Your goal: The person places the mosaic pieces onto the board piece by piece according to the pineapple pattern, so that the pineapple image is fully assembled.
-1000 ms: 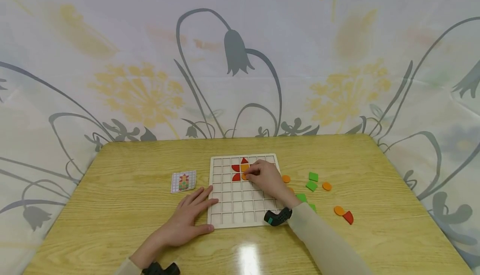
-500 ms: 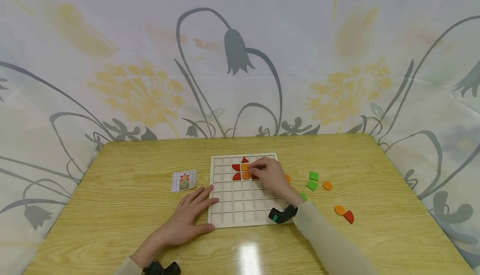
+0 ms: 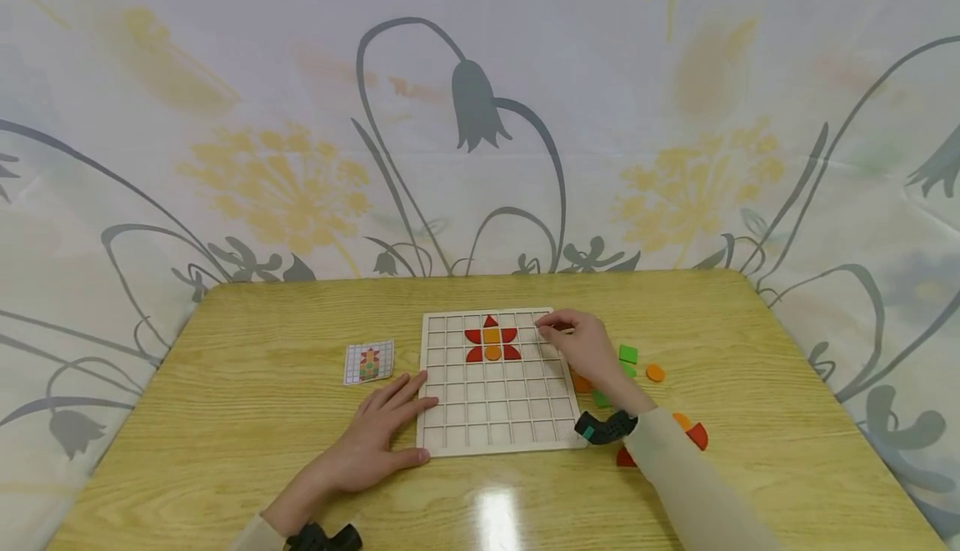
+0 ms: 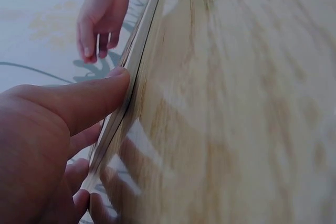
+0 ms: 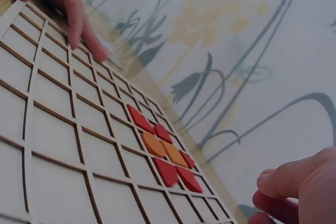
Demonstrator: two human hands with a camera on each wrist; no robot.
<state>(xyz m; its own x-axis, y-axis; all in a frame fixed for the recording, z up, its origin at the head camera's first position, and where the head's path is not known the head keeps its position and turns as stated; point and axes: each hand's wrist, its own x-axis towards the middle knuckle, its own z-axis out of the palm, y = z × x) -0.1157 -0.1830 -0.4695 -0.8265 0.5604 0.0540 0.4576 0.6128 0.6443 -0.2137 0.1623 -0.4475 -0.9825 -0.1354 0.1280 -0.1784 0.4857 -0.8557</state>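
Observation:
A pale wooden grid board [image 3: 502,452] lies on the table, framed into square cells. Its upper middle cells hold a red triangle [image 3: 491,321], an orange square [image 3: 491,336] below it, an orange disc [image 3: 492,353] under that, and red quarter-round pieces [image 3: 473,337] on both sides. My left hand [image 3: 367,443] rests at the board's left edge, fingers spread, fingertips and thumb touching the rim. My right hand [image 3: 585,344] hovers over the board's upper right edge, its fingers loosely bent. Nothing shows between thumb and fingers in the right wrist view.
Left of the board lies a small pattern card [image 3: 368,363] with a printed coloured figure. To the right are loose green squares [image 3: 628,354], orange discs [image 3: 655,373] and red quarter-rounds [image 3: 697,436], some hidden by the right forearm. A flower-printed cloth [image 3: 480,159] stands behind the table.
My right hand has moved rightward, off the middle of the pattern to the board's right edge. The red pieces on the pattern's right side are uncovered. My left hand stays put.

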